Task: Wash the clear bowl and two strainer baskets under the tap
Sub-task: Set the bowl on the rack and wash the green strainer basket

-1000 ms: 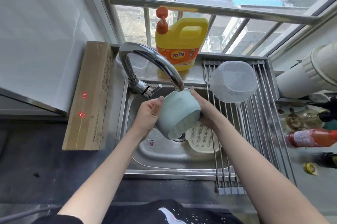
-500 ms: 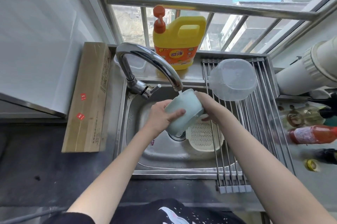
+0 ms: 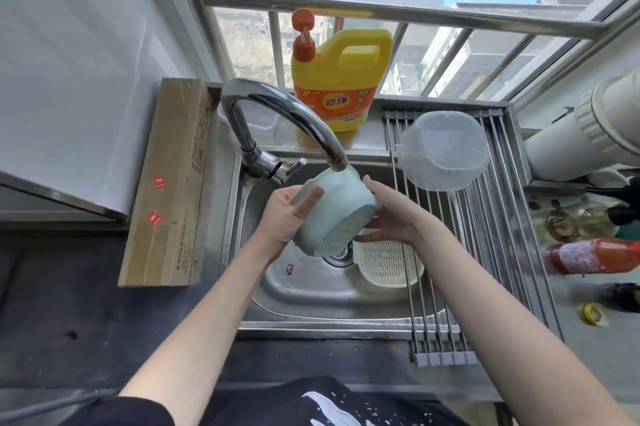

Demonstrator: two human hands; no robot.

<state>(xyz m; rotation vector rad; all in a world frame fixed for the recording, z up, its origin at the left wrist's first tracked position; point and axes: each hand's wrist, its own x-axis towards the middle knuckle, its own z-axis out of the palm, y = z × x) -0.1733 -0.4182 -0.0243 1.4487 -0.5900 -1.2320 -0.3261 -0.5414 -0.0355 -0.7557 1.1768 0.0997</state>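
green basket under the tap

the pale green strainer basket (image 3: 334, 214) sits tilted just under the tap (image 3: 287, 120) spout, perforated base turned down and toward the person. the left hand (image 3: 287, 217) grips its near wall, fingers curled over it; the right hand (image 3: 388, 217) cups the far side. both are equally close. the cream strainer basket (image 3: 388, 264) lies below the tap, the clear bowl (image 3: 443, 150) upturned to its right.

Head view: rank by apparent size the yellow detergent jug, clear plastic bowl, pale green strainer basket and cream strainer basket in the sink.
1. Yellow detergent jug.
2-3. Clear plastic bowl and pale green strainer basket: look alike, and the basket is held nearer the camera, so unranked.
4. Cream strainer basket, partly hidden.
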